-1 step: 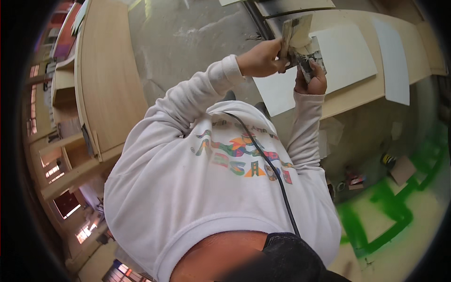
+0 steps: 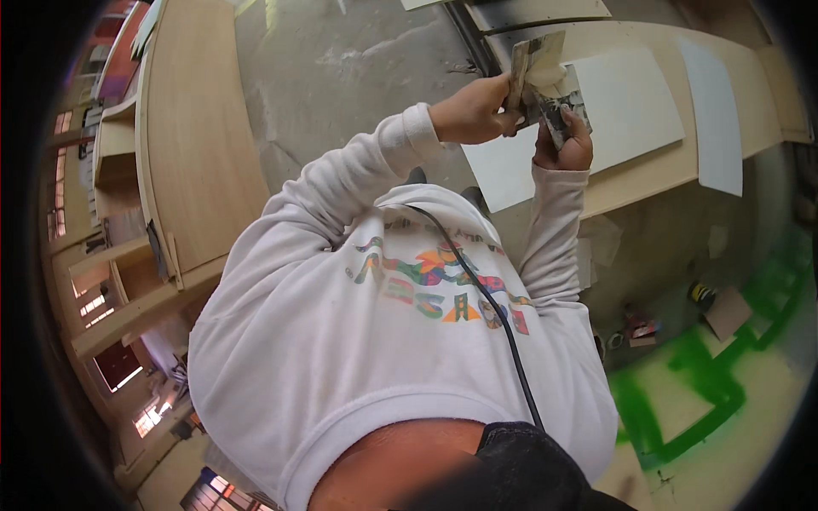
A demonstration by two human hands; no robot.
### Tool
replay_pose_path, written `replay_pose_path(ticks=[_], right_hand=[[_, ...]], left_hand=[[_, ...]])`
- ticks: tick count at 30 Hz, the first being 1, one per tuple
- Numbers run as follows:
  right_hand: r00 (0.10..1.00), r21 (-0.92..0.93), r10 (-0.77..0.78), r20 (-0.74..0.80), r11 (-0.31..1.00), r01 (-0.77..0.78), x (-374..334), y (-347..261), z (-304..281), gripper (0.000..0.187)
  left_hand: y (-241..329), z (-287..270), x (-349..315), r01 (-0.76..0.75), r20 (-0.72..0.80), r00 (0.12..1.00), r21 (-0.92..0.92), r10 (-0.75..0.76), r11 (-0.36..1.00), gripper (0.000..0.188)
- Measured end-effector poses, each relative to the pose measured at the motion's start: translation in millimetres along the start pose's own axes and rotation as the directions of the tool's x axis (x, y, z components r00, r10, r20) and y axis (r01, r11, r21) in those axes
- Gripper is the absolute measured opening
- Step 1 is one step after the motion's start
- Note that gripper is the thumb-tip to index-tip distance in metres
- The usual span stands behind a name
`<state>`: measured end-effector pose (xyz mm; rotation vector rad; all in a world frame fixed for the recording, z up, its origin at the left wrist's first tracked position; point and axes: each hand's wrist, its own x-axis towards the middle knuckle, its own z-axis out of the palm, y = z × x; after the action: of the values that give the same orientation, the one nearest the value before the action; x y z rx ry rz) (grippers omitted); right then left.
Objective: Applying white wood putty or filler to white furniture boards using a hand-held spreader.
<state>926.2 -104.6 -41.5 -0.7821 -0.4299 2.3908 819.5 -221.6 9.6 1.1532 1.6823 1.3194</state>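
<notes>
My left hand (image 2: 479,109) is closed on the edge of a flat, paste-smeared plate (image 2: 521,64), held up at a tilt. Cream-coloured paste (image 2: 550,75) lies between this plate and a scraper (image 2: 556,119) with a dark, smeared surface. My right hand (image 2: 565,146) grips the scraper, thumb on its face. The two tools meet or nearly meet; their contact is hard to make out. Both hands are above the near left part of a white panel (image 2: 626,106).
The panel rests on a pale wooden worktop (image 2: 639,183), beside a narrower white strip (image 2: 714,119). A long wooden board (image 2: 192,128) stands at left. Concrete floor (image 2: 341,64) lies between. Green paint (image 2: 707,383) marks a surface at lower right. A black cable (image 2: 490,294) hangs down my shirt.
The plate in my left hand has dipped slightly. My right hand and the scraper look almost unmoved.
</notes>
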Motion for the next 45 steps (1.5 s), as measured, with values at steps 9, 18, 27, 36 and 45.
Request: replay_pose_path(ticks=[9,18,27,36,45], right_hand=[[0.896,-0.026,-0.266,0.355,0.955,0.294,-3.6,-25.9,63.9,0.031],[0.066,-0.091,-0.274,0.96,-0.081,0.993,-53.4,6.0,82.3,0.043],[0.307,-0.371,-0.216,0.927,-0.646,0.667,-30.9,20.0,48.9,0.042],[0.779,-0.893,-0.618,0.105,-0.403,-0.199,-5.1,-62.3,-114.1,0.031],[0.865,-0.755,-0.442,-0.237,-0.477,-0.45,131.8,-75.6,-206.4,0.035]], left_hand=[[-15.2,-36.7,-36.2,0.227,0.081,0.974,-0.432,-0.213,0.873,0.023],[-3.0,-81.7,-47.5,0.006,0.09,0.978,-0.913,0.188,0.409,0.03],[-27.1,-115.9,-63.8,0.103,0.165,0.976,-0.923,0.139,0.371,0.03],[-50.5,-142.5,-58.7,0.198,0.206,0.978,-0.87,-0.032,0.451,0.04],[-85.8,-138.3,4.8,0.419,0.337,0.908,-0.771,-0.251,0.481,0.052]])
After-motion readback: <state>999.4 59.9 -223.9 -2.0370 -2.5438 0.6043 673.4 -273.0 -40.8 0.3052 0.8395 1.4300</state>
